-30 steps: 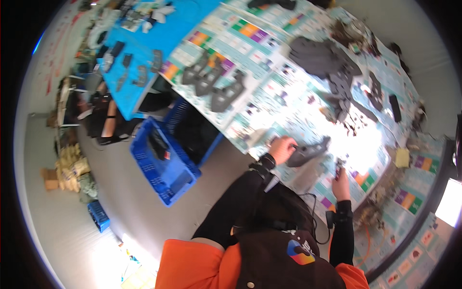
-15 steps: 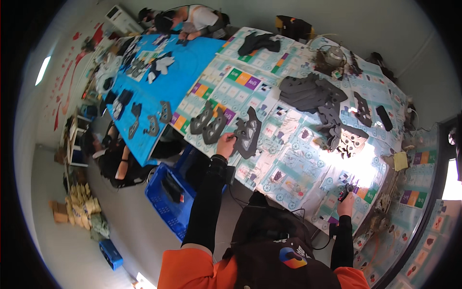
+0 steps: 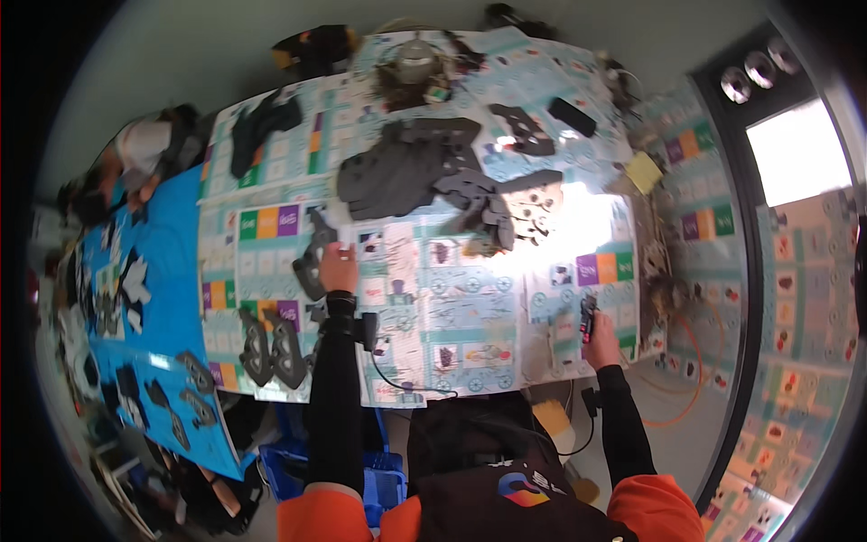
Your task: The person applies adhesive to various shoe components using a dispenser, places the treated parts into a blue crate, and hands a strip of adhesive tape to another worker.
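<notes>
My left hand (image 3: pixel 339 268) closes its fingers on the right edge of a dark grey cut-out piece (image 3: pixel 313 262), a curved panel with holes in it. Closer to me on the left lie two similar grey cut-out pieces (image 3: pixel 271 350), side by side. Another dark bit shows beside my left forearm, mostly hidden by it. On the right, my right hand (image 3: pixel 602 343) is wrapped round a small dark hand tool (image 3: pixel 589 318) with a reddish part; its exact kind is too small to make out. Beyond both hands sits a heap of grey cut-out pieces (image 3: pixel 406 172).
Patterned sheets cover the table (image 3: pixel 470 352). Past the heap are a single grey piece (image 3: pixel 522 129), a black oblong object (image 3: pixel 572 117) and a round metal device (image 3: pixel 418 63). Left stands a blue table (image 3: pixel 167 271) with more pieces; people sit there. A blue crate (image 3: pixel 384 483) is below.
The view has swung to the right. My left hand has carried its grey piece away from the two lying pieces, toward the heap. My right hand still holds the small tool.
</notes>
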`<state>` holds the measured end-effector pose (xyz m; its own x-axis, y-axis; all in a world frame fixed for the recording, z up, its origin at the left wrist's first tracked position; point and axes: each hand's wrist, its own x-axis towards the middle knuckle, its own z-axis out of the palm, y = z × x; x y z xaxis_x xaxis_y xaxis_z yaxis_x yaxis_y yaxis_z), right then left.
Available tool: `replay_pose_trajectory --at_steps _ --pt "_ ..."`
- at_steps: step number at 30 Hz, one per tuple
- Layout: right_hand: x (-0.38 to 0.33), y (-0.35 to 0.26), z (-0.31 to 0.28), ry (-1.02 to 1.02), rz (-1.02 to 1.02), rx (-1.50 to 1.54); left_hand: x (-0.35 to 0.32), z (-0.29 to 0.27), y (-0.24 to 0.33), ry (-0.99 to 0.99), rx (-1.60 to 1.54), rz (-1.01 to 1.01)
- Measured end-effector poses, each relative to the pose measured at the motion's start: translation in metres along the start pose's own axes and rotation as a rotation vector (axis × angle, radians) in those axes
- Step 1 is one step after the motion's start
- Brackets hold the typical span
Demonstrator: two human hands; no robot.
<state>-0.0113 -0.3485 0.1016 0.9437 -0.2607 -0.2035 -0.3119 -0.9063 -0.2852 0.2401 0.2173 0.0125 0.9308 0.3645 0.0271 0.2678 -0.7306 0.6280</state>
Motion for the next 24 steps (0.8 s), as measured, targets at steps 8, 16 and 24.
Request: replay_pose_trajectory --at_steps 8,16,24 --pt "-0.014 0.022 -0.021 0.006 -0.061 0.152 -0.083 0.152 0.256 -0.147 0.028 0.114" --pt "-0.028 0.069 -0.049 -0.068 -0.046 0.284 -0.06 0.187 0.328 -0.354 0.446 0.136" --pt "-0.016 0.113 -0.052 -0.046 -0.22 0.439 -0.066 0.147 0.324 0.02 -0.214 0.288"
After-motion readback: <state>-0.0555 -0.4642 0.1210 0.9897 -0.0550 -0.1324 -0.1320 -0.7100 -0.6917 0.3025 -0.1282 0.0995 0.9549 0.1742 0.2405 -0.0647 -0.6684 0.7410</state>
